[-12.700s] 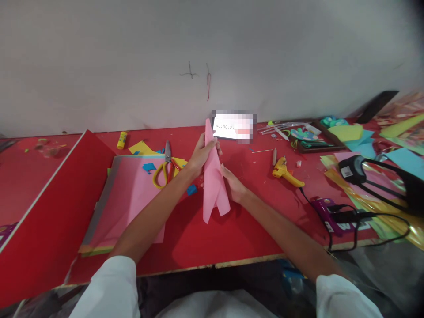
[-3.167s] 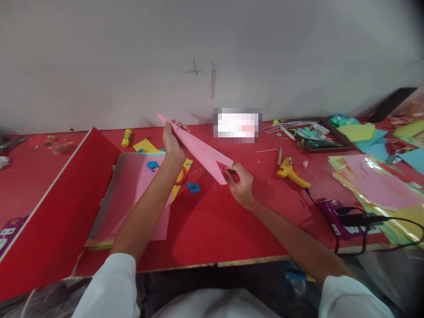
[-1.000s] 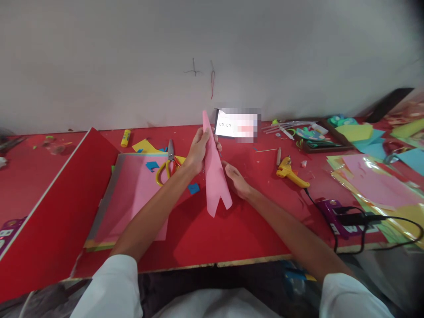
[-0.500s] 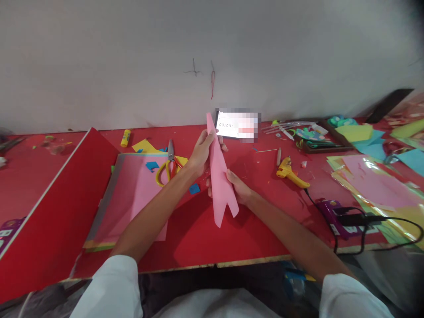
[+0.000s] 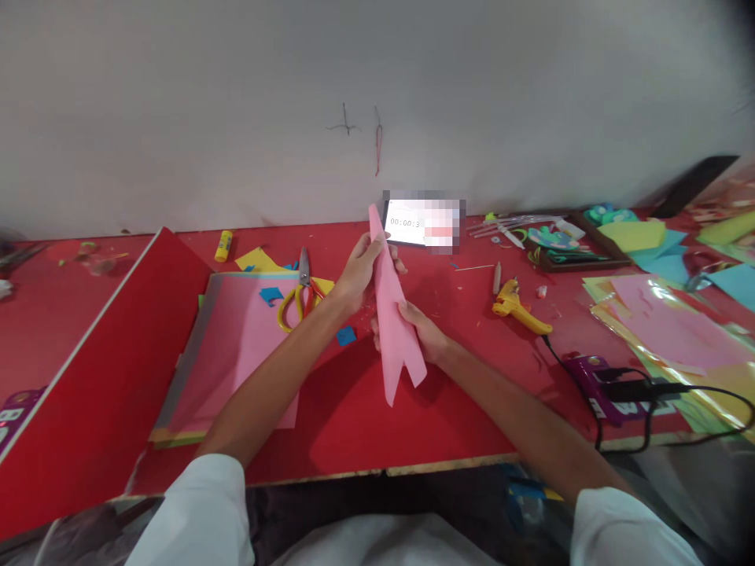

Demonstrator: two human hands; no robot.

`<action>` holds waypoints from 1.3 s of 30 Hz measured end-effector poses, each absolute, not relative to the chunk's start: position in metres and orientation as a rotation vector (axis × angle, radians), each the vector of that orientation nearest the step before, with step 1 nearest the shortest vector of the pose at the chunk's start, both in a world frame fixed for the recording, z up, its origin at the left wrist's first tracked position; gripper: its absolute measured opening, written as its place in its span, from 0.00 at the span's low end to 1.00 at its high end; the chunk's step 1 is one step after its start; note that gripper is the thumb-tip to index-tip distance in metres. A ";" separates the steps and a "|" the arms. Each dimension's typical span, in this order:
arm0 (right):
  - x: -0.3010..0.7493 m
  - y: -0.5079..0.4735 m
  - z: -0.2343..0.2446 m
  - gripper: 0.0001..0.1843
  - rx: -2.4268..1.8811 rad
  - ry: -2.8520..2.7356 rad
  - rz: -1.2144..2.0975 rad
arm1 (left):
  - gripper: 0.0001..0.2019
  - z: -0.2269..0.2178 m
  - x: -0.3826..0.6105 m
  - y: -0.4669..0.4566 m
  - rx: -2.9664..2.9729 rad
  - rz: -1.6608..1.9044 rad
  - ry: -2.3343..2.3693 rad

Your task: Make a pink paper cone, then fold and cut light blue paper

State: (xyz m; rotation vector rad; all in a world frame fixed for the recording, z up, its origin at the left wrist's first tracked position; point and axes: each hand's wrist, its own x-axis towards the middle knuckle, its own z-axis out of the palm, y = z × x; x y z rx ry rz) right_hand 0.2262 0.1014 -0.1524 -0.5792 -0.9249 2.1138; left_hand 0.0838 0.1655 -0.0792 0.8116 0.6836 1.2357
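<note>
My left hand grips the pink paper roll near its narrow tip; my right hand clasps it lower, presumably to prevent unrolling.

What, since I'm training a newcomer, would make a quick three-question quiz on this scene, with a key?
1. What do the left hand and right hand both hold?
2. True or false: the yellow glue gun lies to the right of both hands.
3. Which lies farthest left in the picture: a) scissors, b) glue stick, c) lit screen?

Key: 1. Pink paper. 2. True. 3. b.
</note>
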 end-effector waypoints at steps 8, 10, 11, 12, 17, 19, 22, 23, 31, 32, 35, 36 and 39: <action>0.224 0.103 -0.146 0.35 -0.602 -0.974 2.084 | 0.11 -0.114 0.082 0.176 0.766 1.144 0.668; 0.221 0.103 -0.146 0.34 -0.622 -0.928 2.041 | 0.11 -0.123 0.085 0.175 0.793 1.131 0.679; 0.220 0.103 -0.146 0.33 -0.636 -0.901 2.022 | 0.11 -0.126 0.087 0.174 0.816 1.121 0.690; 0.219 0.103 -0.147 0.32 -0.654 -0.876 2.007 | 0.12 -0.129 0.088 0.173 0.842 1.107 0.706; 0.215 0.105 -0.153 0.29 -0.750 -0.798 1.987 | 0.16 -0.135 0.089 0.161 0.905 1.057 0.789; 0.214 0.107 -0.157 0.30 -0.764 -0.766 1.987 | 0.18 -0.137 0.089 0.155 0.887 1.025 0.821; 0.213 0.111 -0.163 0.31 -0.779 -0.730 1.976 | 0.21 -0.145 0.089 0.150 0.869 0.990 0.882; 0.213 0.111 -0.164 0.31 -0.789 -0.719 1.970 | 0.21 -0.147 0.090 0.149 0.871 0.988 0.889; 0.212 0.114 -0.168 0.27 -0.890 -0.566 1.956 | 0.22 -0.159 0.101 0.153 0.807 1.089 0.820; 0.212 0.114 -0.168 0.26 -0.891 -0.563 1.961 | 0.22 -0.159 0.101 0.153 0.807 1.096 0.818; 0.213 0.114 -0.167 0.22 -0.895 -0.560 1.964 | 0.20 -0.158 0.101 0.152 0.839 1.097 0.830; 0.213 0.114 -0.166 0.22 -0.894 -0.558 1.962 | 0.20 -0.157 0.100 0.152 0.855 1.094 0.832; 0.214 0.113 -0.162 0.20 -0.866 -0.574 1.952 | 0.20 -0.155 0.098 0.151 0.909 1.075 0.839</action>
